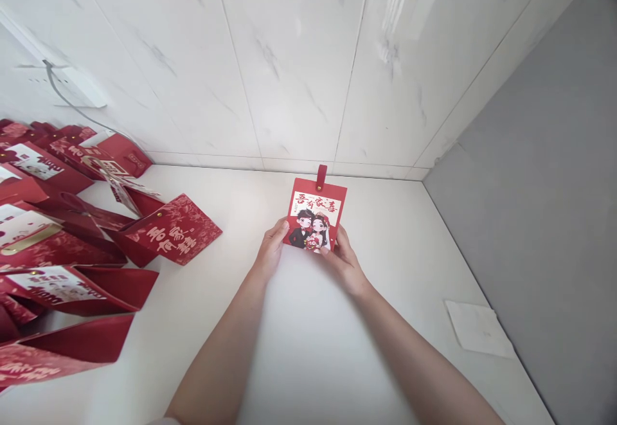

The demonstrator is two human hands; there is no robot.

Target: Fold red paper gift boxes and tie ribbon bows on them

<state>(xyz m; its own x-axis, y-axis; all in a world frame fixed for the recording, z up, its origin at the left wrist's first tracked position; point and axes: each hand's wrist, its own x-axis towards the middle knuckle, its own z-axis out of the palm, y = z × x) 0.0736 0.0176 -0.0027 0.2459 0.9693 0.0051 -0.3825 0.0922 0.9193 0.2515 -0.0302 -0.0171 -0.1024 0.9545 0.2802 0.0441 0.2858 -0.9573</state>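
Observation:
A red gift bag [315,203] is held between my two hands over the white tabletop. Its front carries a cartoon bride and groom under red lettering, and a short red strap with a small gold stud rises from its top edge. My left hand [272,245] grips the bag's left side, thumb near the front edge. On the lower right, my right hand [347,261] grips it with the thumb on the front and the fingers behind. The bag's back and most of the fingertips are hidden.
Several red bags crowd the left side; the nearest to my hands is a patterned red bag [176,231]. Behind runs a marbled tile wall [289,58] with a socket plate [67,84] and a grey cable [84,115]. A white plate [479,328] lies at the right edge.

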